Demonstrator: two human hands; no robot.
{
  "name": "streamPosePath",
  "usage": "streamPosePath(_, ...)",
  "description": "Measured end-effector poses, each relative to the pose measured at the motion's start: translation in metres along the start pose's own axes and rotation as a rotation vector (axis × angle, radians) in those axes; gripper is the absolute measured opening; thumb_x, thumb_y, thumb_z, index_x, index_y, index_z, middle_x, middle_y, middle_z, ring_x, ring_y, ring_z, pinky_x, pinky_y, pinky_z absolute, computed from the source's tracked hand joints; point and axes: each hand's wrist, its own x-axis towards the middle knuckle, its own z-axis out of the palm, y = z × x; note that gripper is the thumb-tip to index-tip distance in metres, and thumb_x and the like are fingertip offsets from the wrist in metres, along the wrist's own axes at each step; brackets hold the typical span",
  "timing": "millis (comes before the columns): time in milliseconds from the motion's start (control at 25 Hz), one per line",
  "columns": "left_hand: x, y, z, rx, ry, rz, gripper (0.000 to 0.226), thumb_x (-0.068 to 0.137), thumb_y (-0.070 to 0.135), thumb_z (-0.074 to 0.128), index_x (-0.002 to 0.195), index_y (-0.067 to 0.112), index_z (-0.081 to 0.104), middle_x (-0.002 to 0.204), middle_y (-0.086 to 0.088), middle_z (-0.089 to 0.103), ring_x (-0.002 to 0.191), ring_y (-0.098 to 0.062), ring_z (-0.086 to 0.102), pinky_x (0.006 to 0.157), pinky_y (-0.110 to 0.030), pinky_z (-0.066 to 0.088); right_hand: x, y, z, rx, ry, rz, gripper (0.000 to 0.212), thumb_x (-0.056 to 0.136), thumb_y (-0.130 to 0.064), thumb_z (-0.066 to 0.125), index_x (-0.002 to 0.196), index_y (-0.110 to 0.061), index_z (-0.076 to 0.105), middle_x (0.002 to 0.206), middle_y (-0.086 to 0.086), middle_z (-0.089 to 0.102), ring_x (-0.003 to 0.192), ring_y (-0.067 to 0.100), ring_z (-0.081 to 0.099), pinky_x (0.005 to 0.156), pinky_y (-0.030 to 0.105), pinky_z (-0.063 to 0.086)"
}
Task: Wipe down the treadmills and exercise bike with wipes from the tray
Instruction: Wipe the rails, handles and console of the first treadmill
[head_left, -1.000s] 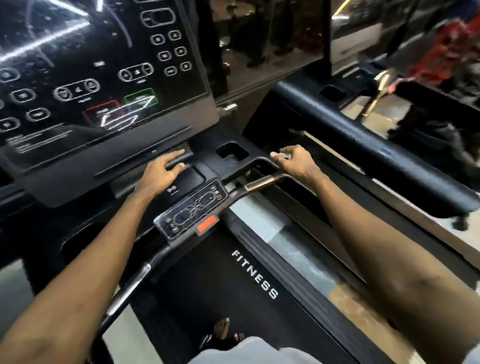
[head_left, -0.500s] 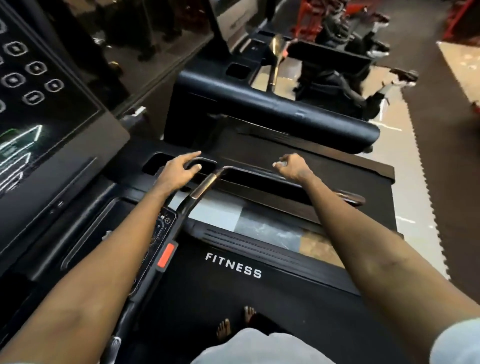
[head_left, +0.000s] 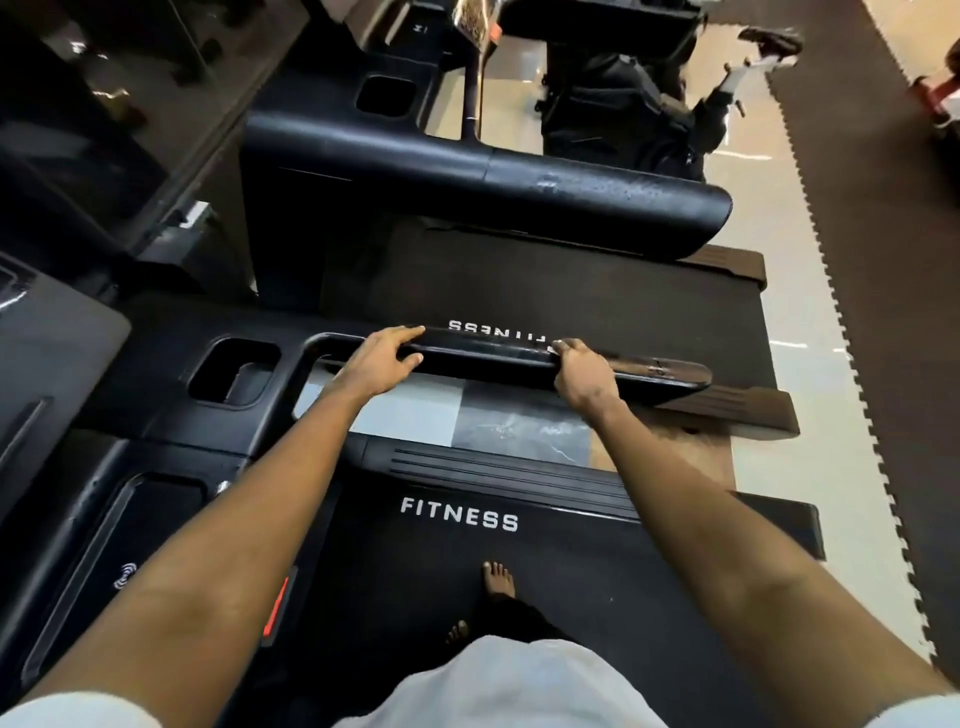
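Note:
I stand barefoot on the belt of a black treadmill (head_left: 467, 577) marked FITNESS. Its right handrail (head_left: 493, 364) runs across the middle of the head view. My left hand (head_left: 382, 358) holds the rail near its bend, with the fingers laid over the top and the thumb on the near side. Further along the rail, my right hand (head_left: 584, 374) is curled down onto it. A small pale bit of wipe (head_left: 560, 345) shows at its fingertips. The tray is not in view.
A second treadmill (head_left: 571, 291) lies just beyond the rail, with its thick padded handrail (head_left: 571, 192) above. An exercise bike (head_left: 623, 98) stands at the top. A cup holder (head_left: 234, 371) is left of my left hand. Dark foam matting (head_left: 883, 260) covers the floor on the right.
My view has swung right, away from the console. My left hand has left the console ledge for the side rail, and my right hand has slid further along that rail.

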Motion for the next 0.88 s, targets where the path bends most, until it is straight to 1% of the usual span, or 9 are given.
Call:
streamPosePath(160, 0.027, 0.008, 0.017, 0.147, -0.038, 0.025, 0.056, 0.099, 0.035, 0.061, 0.152, 0.028, 0.043, 0.158, -0.011, 0.039, 0.148, -0.026, 0.030, 0.121, -0.040, 0.024, -0.004, -0.010, 0.023, -0.003, 0.123, -0.092, 0.061, 0.083, 0.001, 0.047, 0.144, 0.001, 0.044, 0.132, 0.019, 0.059, 0.118, 0.034, 0.057, 0.110, 0.040, 0.040)
streamPosePath(240, 0.037, 0.014, 0.022, 0.179, -0.073, 0.057, 0.055, 0.099, 0.037, 0.061, 0.151, 0.030, 0.045, 0.158, -0.009, 0.039, 0.148, -0.025, 0.028, 0.121, -0.040, 0.022, -0.004, 0.001, 0.019, 0.000, 0.135, -0.102, 0.054, 0.085, 0.002, 0.043, 0.139, -0.003, 0.049, 0.129, 0.015, 0.063, 0.120, 0.029, 0.058, 0.115, 0.037, 0.033)
streamPosePath(280, 0.041, 0.018, 0.022, 0.175, -0.096, 0.072, 0.054, 0.098, 0.038, 0.062, 0.150, 0.032, 0.047, 0.158, -0.008, 0.039, 0.149, -0.024, 0.028, 0.121, -0.040, 0.022, -0.005, 0.011, 0.014, 0.004, 0.154, -0.088, 0.047, 0.087, 0.002, 0.043, 0.132, -0.006, 0.055, 0.124, 0.013, 0.067, 0.117, 0.028, 0.061, 0.114, 0.036, 0.034)
streamPosePath(360, 0.049, 0.024, 0.022, 0.141, -0.141, 0.102, 0.054, 0.096, 0.043, 0.065, 0.147, 0.032, 0.050, 0.157, -0.006, 0.041, 0.148, -0.022, 0.030, 0.121, -0.039, 0.022, -0.008, 0.028, 0.006, 0.032, 0.238, -0.001, 0.035, 0.091, 0.003, 0.046, 0.117, -0.007, 0.067, 0.112, 0.014, 0.070, 0.104, 0.033, 0.063, 0.097, 0.040, 0.045)
streamPosePath(400, 0.053, 0.029, 0.023, 0.128, -0.164, 0.123, 0.055, 0.095, 0.045, 0.065, 0.146, 0.032, 0.051, 0.157, -0.006, 0.042, 0.148, -0.022, 0.032, 0.121, -0.039, 0.023, -0.010, 0.030, 0.005, 0.046, 0.288, 0.049, 0.031, 0.093, 0.003, 0.047, 0.111, -0.004, 0.070, 0.107, 0.016, 0.067, 0.098, 0.033, 0.059, 0.088, 0.041, 0.048)
streamPosePath(480, 0.059, 0.043, 0.029, 0.137, -0.200, 0.178, 0.055, 0.094, 0.048, 0.066, 0.145, 0.031, 0.053, 0.155, -0.007, 0.044, 0.146, -0.022, 0.035, 0.119, -0.036, 0.025, -0.015, 0.016, 0.007, 0.135, 0.329, 0.102, 0.026, 0.100, -0.003, 0.046, 0.102, 0.002, 0.072, 0.103, 0.016, 0.059, 0.091, 0.026, 0.050, 0.077, 0.038, 0.047)
streamPosePath(600, 0.069, 0.065, 0.041, 0.142, -0.256, 0.255, 0.059, 0.091, 0.052, 0.067, 0.145, 0.032, 0.052, 0.154, -0.005, 0.046, 0.144, -0.022, 0.038, 0.118, -0.035, 0.026, -0.014, -0.012, 0.011, 0.269, 0.249, 0.087, 0.029, 0.104, -0.015, 0.046, 0.099, 0.000, 0.070, 0.102, 0.012, 0.055, 0.084, 0.025, 0.055, 0.073, 0.037, 0.048)
streamPosePath(680, 0.073, 0.076, 0.048, 0.140, -0.296, 0.289, 0.063, 0.091, 0.052, 0.068, 0.147, 0.030, 0.050, 0.155, -0.004, 0.044, 0.145, -0.021, 0.037, 0.119, -0.036, 0.026, -0.015, 0.000, 0.007, 0.296, 0.279, 0.093, 0.023, 0.101, -0.014, 0.053, 0.102, -0.003, 0.073, 0.100, 0.013, 0.059, 0.084, 0.030, 0.061, 0.075, 0.040, 0.051)
streamPosePath(880, 0.080, 0.091, 0.065, 0.129, -0.331, 0.379, 0.069, 0.094, 0.047, 0.066, 0.153, 0.019, 0.042, 0.158, 0.001, 0.039, 0.149, -0.015, 0.031, 0.121, -0.032, 0.022, -0.027, 0.074, -0.010, 0.337, 0.449, 0.479, 0.021, 0.095, -0.006, 0.057, 0.100, 0.003, 0.075, 0.102, 0.022, 0.066, 0.093, 0.039, 0.066, 0.089, 0.040, 0.051)
